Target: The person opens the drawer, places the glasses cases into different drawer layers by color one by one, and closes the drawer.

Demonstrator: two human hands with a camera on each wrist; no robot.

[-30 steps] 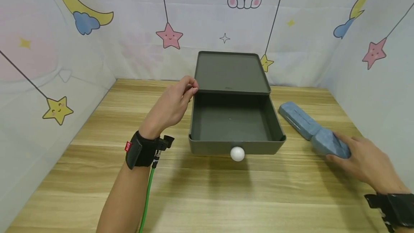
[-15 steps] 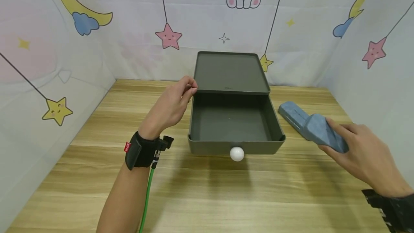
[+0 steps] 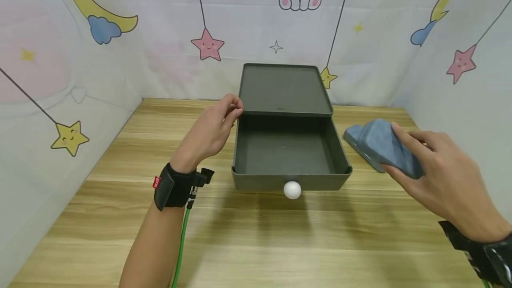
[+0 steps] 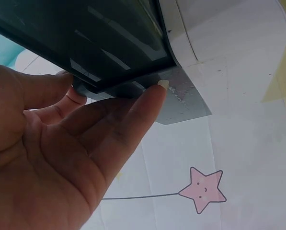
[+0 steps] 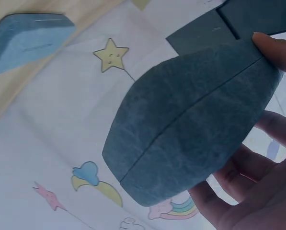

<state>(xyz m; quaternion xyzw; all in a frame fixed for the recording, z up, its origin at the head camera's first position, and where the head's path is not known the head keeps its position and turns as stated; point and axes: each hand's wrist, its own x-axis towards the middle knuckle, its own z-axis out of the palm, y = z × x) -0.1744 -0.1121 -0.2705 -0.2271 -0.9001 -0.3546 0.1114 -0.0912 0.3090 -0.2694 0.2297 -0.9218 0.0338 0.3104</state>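
Note:
My right hand point(image 3: 448, 172) grips a blue glasses case point(image 3: 390, 148), thumb on one side and fingers on the other. In the right wrist view the case point(image 5: 190, 120) shows its seam lengthwise. Behind it in the head view, partly covered, a second blue glasses case point(image 3: 354, 134) lies on the table. My left hand point(image 3: 212, 128) pinches the left edge of the raised lid point(image 3: 286, 88) of a dark grey-green box point(image 3: 260, 182). The left wrist view shows the fingers point(image 4: 143, 112) against the lid. The box's inside is bare, and a white round knob point(image 3: 292, 190) sits on its front.
The wooden table point(image 3: 256, 243) extends in front of the box and to both sides. White cloth walls point(image 3: 176, 21) with printed stars, moons and a bear enclose it at the back and sides. A green cable point(image 3: 182, 239) runs along my left forearm.
My right hand has lifted its glasses case and carried it up and leftward, so it now overlaps the second case in the head view. My left hand and the box have stayed put.

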